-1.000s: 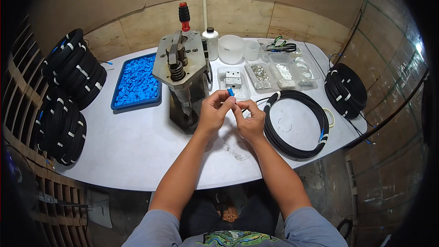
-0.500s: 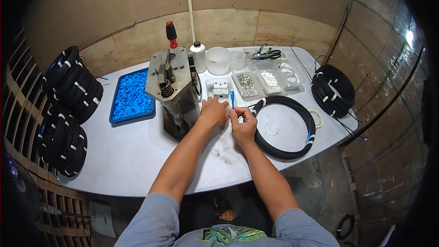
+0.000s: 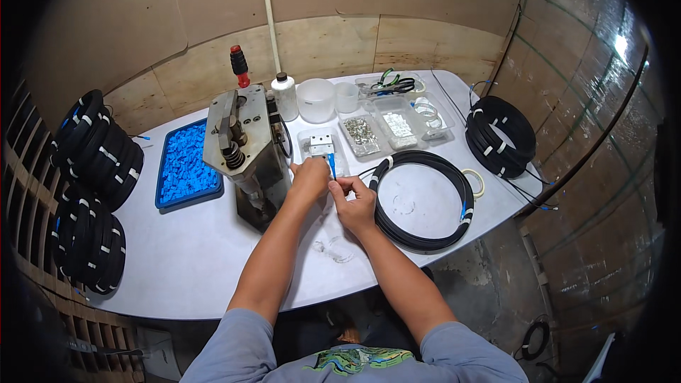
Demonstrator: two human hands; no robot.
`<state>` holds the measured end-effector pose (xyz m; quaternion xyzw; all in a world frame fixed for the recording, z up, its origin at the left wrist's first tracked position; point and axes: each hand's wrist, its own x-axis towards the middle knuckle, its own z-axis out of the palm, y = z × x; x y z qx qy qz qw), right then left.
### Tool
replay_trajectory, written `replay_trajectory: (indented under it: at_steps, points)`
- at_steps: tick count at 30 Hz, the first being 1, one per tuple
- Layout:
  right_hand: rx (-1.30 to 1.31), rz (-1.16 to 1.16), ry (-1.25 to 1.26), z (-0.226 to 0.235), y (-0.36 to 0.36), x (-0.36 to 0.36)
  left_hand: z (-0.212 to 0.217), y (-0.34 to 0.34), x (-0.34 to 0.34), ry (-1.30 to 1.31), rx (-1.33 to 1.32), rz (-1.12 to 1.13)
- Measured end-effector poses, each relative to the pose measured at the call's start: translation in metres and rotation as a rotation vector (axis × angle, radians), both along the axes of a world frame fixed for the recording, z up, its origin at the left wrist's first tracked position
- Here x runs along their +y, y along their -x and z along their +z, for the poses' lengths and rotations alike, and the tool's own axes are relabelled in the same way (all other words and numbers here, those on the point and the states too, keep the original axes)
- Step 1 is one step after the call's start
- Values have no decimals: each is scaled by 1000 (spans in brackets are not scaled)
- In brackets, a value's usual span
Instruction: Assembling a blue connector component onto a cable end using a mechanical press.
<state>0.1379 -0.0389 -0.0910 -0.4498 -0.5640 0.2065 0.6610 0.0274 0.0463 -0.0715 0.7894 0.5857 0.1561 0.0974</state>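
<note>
My right hand (image 3: pixel 355 203) pinches a thin blue cable connector (image 3: pixel 332 163), whose tip points up and away from me. The black cable from it runs right to a coiled black cable (image 3: pixel 420 240), bound with white ties. Right beside the connector, my left hand (image 3: pixel 310 180) has its fingers closed; what they hold, if anything, is hidden. Just beyond both hands, a small silver metal block (image 3: pixel 321 143) with holes stands in a clear plastic tray (image 3: pixel 306 135).
A metal press (image 3: pixel 245 149) stands left of my hands, beside a blue tray (image 3: pixel 188 204) of small blue parts. Behind are a white bottle (image 3: pixel 284 98), a translucent tub (image 3: pixel 316 101) and bins of small parts (image 3: pixel 399 128). Black cable coils (image 3: pixel 92 149) are stacked at left; another coil (image 3: pixel 500 136) stands right.
The view has shifted slightly to the right. My left hand has come out of the tray and closed its fingers next to the blue connector. My right hand keeps its pinch.
</note>
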Motion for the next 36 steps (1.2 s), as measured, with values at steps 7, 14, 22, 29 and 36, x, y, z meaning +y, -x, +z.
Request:
replay_trajectory:
  at_steps: [7, 14, 22, 29, 36]
  points:
    - [-7, 9, -45, 2, -2, 2, 14, 14, -1, 188, -68, -56]
    - [-36, 10, -40, 2, -1, 1, 5, 23, 9, 218, -124, -106]
    - [-35, 1, -76, 1, -1, 4, 10, 26, 9, 221, -425, -36]
    - [-31, 19, -17, 0, -3, 5, 16, 22, 10, -17, -588, 17]
    - [212, 269, 95, -9, -2, 11, 8, 26, 12, 67, -1059, -111]
